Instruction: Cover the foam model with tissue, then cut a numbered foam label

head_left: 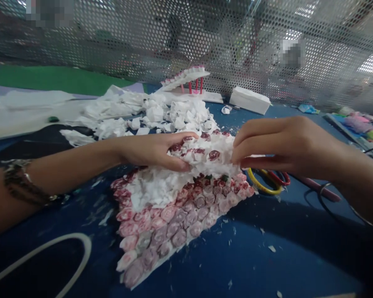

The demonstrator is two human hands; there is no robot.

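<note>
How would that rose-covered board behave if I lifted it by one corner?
The board looks like thin foam, so probably light and fairly stiff. The paper roses look soft and would likely crush if squeezed. Loose white tissue on top might slide off.

Both hands rest on a board of rolled paper roses (174, 215) on the blue desk (267, 265), the left hand (155, 151) pressing white scraps, the right hand (276, 145) pinching its far edge.

I see a dim view overall. Daylight glares through the perforated screen (149, 37) at one and two o'clock and is blown out to white. The right hand (276, 145) casts a soft shadow on the blue worktop (267, 256) toward five o'clock. The edges bow and smear. The background is hazy, with two pixelated patches.
</note>
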